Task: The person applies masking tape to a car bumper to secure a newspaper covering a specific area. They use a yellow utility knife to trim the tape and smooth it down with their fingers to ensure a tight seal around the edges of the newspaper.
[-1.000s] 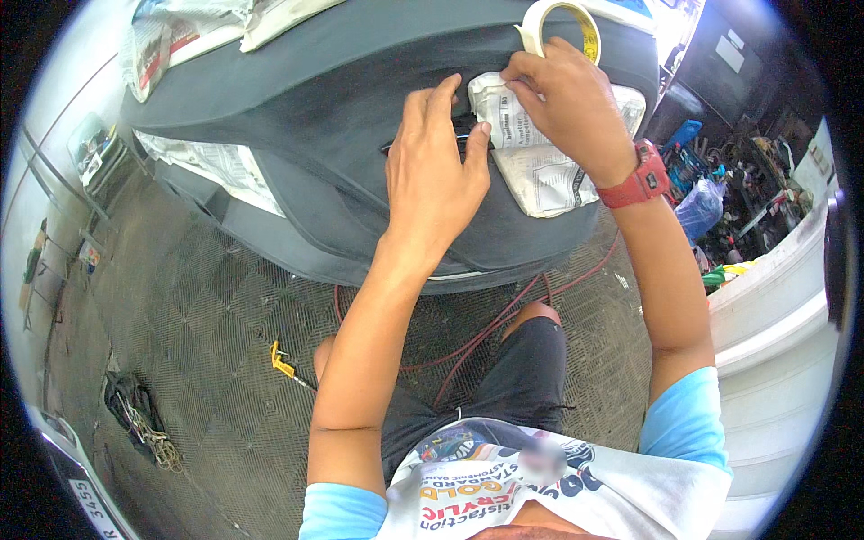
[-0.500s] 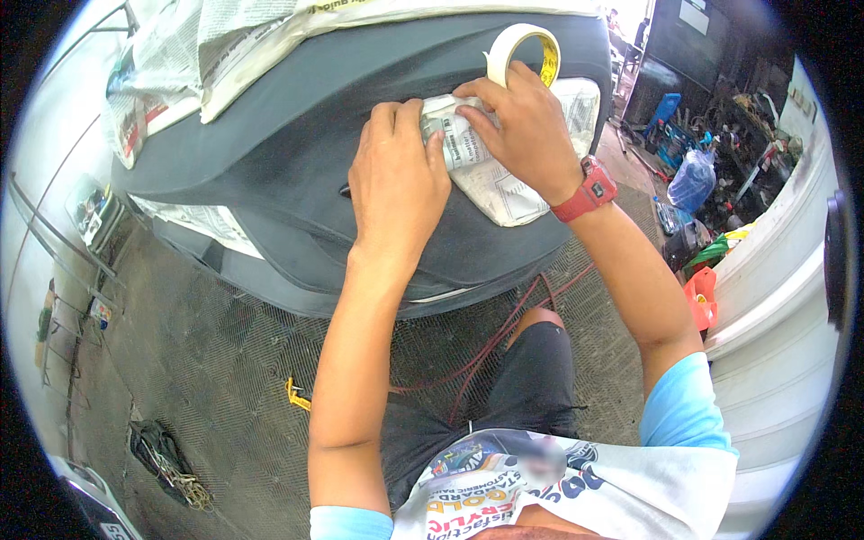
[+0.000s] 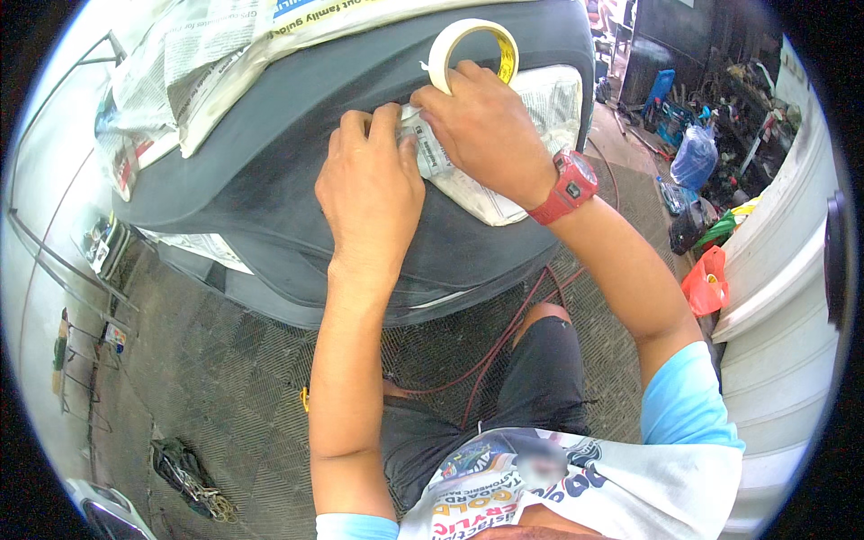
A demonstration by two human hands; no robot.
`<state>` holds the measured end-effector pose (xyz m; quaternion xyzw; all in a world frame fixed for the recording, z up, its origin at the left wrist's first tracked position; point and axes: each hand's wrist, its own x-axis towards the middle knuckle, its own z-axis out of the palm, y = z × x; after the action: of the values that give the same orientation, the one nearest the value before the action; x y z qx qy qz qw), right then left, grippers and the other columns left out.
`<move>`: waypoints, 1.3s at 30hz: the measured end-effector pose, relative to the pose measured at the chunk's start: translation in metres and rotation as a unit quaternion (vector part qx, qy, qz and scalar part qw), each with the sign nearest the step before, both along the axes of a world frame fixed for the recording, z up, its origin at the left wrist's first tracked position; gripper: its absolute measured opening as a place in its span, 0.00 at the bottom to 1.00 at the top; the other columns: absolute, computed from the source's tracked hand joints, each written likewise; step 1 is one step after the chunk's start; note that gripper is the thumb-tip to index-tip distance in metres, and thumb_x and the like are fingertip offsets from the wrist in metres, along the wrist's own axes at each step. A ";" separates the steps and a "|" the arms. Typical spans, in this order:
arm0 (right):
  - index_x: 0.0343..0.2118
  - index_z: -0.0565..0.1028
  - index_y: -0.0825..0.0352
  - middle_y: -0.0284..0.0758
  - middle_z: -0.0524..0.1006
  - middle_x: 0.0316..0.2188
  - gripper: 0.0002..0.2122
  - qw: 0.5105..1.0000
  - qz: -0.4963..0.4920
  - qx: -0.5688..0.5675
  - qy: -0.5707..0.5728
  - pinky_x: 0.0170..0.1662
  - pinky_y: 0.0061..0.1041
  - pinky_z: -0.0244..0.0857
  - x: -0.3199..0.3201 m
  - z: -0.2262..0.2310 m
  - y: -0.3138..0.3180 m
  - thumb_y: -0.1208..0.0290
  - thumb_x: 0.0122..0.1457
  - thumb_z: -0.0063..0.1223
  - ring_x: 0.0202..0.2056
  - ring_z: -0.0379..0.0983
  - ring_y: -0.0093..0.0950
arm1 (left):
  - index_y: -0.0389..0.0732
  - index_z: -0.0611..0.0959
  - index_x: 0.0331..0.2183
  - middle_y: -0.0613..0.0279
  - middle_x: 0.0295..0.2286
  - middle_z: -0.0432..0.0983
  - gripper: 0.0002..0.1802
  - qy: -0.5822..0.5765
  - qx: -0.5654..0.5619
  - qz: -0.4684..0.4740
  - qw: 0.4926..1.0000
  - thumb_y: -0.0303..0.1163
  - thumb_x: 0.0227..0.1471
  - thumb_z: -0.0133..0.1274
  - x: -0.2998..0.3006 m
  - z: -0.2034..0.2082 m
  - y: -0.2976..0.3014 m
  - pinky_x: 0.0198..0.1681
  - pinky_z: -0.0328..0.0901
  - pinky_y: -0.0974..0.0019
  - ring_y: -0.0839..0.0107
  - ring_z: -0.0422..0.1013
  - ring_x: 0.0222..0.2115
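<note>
A dark grey car bumper [image 3: 270, 171] fills the upper middle, with a sheet of newspaper [image 3: 551, 101] covering its headlight area. My left hand [image 3: 371, 193] rests at the left end of that paper, fingers bent and thumb against its edge. Beside it, my right hand [image 3: 490, 135] is closed, its fingertips pressed down at the paper's upper left edge. A roll of cream masking tape [image 3: 439, 61] stands up from the right hand's fingers, which reach into its ring. The fingertips' exact grip on the paper is partly hidden.
More newspaper [image 3: 216, 76] covers the car at upper left. A red hose [image 3: 490, 360] crosses the textured floor by my leg. Tools, a clear blue plastic bag [image 3: 695, 157] and an orange bag [image 3: 706, 283] lie at the right. A dark bundle [image 3: 184, 472] sits lower left.
Both hands have shifted left in the view along with the tape roll. My right hand has turned further over the paper, hiding its thumb. The car also appears slightly shifted left.
</note>
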<state>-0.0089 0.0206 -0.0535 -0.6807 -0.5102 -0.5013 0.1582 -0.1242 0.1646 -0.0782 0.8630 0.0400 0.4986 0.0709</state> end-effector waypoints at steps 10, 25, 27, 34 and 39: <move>0.47 0.87 0.63 0.39 0.86 0.37 0.08 0.913 0.000 0.289 0.287 0.49 0.30 0.73 -0.028 -0.103 -0.157 0.69 0.70 0.62 0.40 0.81 0.30 | 0.52 0.87 0.59 0.48 0.52 0.81 0.20 0.039 0.149 0.010 0.988 0.44 0.69 0.59 0.010 -0.004 0.002 0.56 0.73 0.48 0.45 0.78 0.53; 0.45 0.86 0.63 0.46 0.88 0.40 0.12 0.537 -0.403 0.213 0.709 0.50 0.47 0.79 -0.107 -0.668 -0.345 0.62 0.63 0.66 0.43 0.85 0.50 | 0.56 0.89 0.59 0.68 0.61 0.81 0.22 0.105 0.392 0.159 0.900 0.52 0.75 0.51 0.008 0.009 0.047 0.65 0.70 0.56 0.62 0.78 0.60; 0.43 0.85 0.63 0.46 0.87 0.39 0.13 0.536 -0.430 0.158 0.709 0.49 0.49 0.78 -0.099 -0.674 -0.333 0.60 0.63 0.67 0.43 0.85 0.51 | 0.52 0.90 0.59 0.69 0.62 0.82 0.24 0.108 0.374 0.176 0.904 0.53 0.76 0.50 0.012 0.004 0.031 0.69 0.68 0.56 0.62 0.77 0.62; 0.45 0.85 0.66 0.51 0.87 0.40 0.24 0.518 -0.385 0.104 0.756 0.47 0.51 0.77 -0.055 -0.667 -0.283 0.47 0.60 0.72 0.43 0.85 0.52 | 0.33 0.86 0.59 0.49 0.62 0.80 0.24 0.080 0.119 0.147 0.979 0.42 0.77 0.53 0.016 -0.004 -0.013 0.67 0.72 0.58 0.58 0.76 0.63; 0.59 0.77 0.68 0.52 0.85 0.49 0.29 0.503 -0.376 0.111 0.771 0.59 0.48 0.74 -0.055 -0.686 -0.271 0.58 0.60 0.74 0.53 0.82 0.53 | 0.37 0.87 0.60 0.48 0.57 0.84 0.21 0.040 0.109 0.206 0.972 0.37 0.72 0.59 0.030 -0.013 -0.061 0.66 0.69 0.55 0.56 0.77 0.59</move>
<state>-0.0634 -0.2502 -0.7395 -0.9027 0.1766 0.1568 0.3597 -0.0938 0.1039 -0.0910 0.8580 0.1651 0.4688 -0.1295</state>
